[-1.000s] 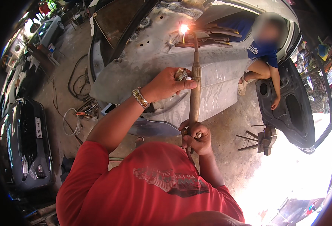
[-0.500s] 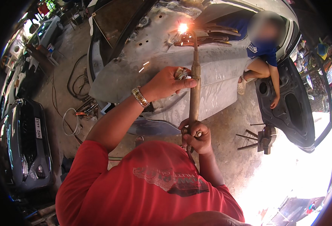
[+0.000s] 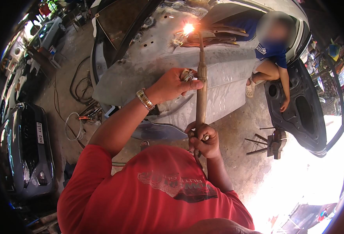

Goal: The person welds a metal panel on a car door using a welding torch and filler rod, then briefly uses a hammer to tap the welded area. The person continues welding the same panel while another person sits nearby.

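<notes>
I hold a long brass-coloured gas torch (image 3: 200,93) upright in front of me. My right hand (image 3: 204,140) grips its lower handle. My left hand (image 3: 174,84), with a metal watch on the wrist, pinches the torch's middle collar, fingers closed around it. A bright flame (image 3: 188,28) burns at the tip, against rusty metal pieces (image 3: 213,38) lying on a grey car body panel (image 3: 148,74). My red shirt fills the lower part of the view.
A person in a blue shirt (image 3: 271,50) sits to the right beside a black car door (image 3: 300,113). Hoses and cables (image 3: 76,84) lie on the concrete floor at left. A dark car (image 3: 27,148) is parked far left. A small black stand (image 3: 275,142) is on the floor at right.
The flame at the torch tip stays on the same spot and flickers slightly. Both hands keep their hold on the torch.
</notes>
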The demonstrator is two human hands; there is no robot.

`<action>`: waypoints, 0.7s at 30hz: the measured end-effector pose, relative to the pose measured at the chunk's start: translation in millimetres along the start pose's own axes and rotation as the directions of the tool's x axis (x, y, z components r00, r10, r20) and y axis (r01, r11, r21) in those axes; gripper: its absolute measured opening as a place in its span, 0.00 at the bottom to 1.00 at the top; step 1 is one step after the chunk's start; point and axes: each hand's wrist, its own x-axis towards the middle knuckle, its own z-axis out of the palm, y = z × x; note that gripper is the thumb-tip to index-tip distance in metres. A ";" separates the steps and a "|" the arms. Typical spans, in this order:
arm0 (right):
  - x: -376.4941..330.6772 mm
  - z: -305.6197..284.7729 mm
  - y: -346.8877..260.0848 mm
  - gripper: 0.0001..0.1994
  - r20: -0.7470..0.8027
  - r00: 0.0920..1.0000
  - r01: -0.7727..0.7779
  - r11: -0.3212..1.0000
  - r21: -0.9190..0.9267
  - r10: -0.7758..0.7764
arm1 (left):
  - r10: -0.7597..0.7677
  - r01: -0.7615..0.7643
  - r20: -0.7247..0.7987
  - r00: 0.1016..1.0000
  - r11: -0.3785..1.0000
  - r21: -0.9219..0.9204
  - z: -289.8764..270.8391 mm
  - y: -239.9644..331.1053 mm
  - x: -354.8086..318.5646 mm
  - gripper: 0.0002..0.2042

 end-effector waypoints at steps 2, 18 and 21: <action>0.9 1.0 0.2 0.15 -0.017 1.000 -0.004 1.000 0.006 0.004 | -0.001 0.001 -0.004 1.000 1.000 -0.004 0.0 -1.6 0.5 0.22; 1.5 1.5 -1.1 0.13 -0.008 1.000 -0.028 0.998 0.054 0.029 | 0.001 -0.001 0.006 1.000 1.000 -0.023 -1.0 -1.7 0.6 0.22; 1.6 2.6 -0.7 0.14 -0.009 1.000 -0.006 1.000 0.021 0.006 | 0.011 -0.011 -0.005 1.000 0.999 -0.034 -0.2 -3.2 0.0 0.22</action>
